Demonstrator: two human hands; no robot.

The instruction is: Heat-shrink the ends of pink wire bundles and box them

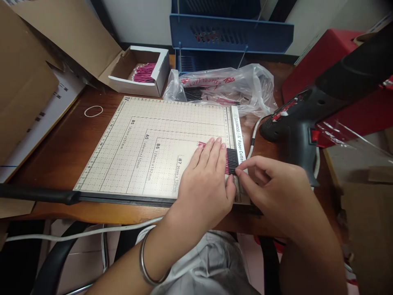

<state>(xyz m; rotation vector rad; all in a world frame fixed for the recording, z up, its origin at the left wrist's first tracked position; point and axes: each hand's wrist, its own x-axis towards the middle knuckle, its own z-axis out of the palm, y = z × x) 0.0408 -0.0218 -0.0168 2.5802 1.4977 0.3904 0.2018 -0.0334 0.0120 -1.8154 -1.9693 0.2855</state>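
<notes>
My left hand (204, 178) lies flat, fingers stretched out, over a row of pink wires (227, 160) on the paper cutter (166, 164). Black sleeves (232, 160), which look like heat-shrink tubing, cover the wires' right ends side by side, close to the cutter's white ruler strip (238, 135). A few pink wire tips show beyond my left fingertips; the rest of the row is hidden under the palm. With thumb and forefinger pinched together, my right hand (270, 180) grips the end of the black sleeve nearest to me.
A heat gun (294, 119) stands at the right, its white cable behind the cutter's edge. Behind the cutter lie a clear plastic bag (254, 88) with black and pink pieces and a white box (162, 71) of pink wires. The cutter's black handle (39, 194) extends left, near a rubber band (93, 111).
</notes>
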